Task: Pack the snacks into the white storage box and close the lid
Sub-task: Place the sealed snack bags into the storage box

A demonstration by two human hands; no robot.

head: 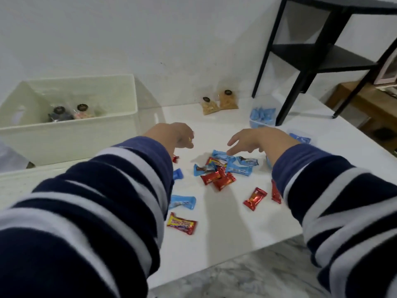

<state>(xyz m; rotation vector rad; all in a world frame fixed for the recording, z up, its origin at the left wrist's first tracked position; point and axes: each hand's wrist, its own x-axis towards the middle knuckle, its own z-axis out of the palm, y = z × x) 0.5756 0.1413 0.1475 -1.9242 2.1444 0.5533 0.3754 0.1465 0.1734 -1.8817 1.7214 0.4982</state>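
1. Nearest you, a yellow-and-red candy [182, 226] lies alone on the white table [214, 244], just beside your left striped sleeve [96, 201].
2. A little farther, a light blue wrapper [182, 202] lies by the same sleeve, and a lone red candy [255, 198] rests toward your right sleeve [322, 190].
3. Between your two forearms sits the pile of snacks [223, 169], red and blue wrappers overlapping one another.
4. Your right hand [255, 139] hovers above the far edge of that pile, fingers spread and pointing down at the blue wrappers; it is released and grasps nothing.
5. Your left hand [174, 135] hangs above the table to the left of the pile, apart from it, fingers curled under. You cannot tell from here whether it grasps anything.
6. Left of that hand stands the white storage box [64, 134], uncovered, with two clear snack bags [71, 114] lying on its bottom.
7. Farther back, near the wall, two bags of tan snacks [220, 104] lean side by side.
8. To their right, a clear tub of blue packets [263, 116] stands by the leg of a black shelf [322, 57].
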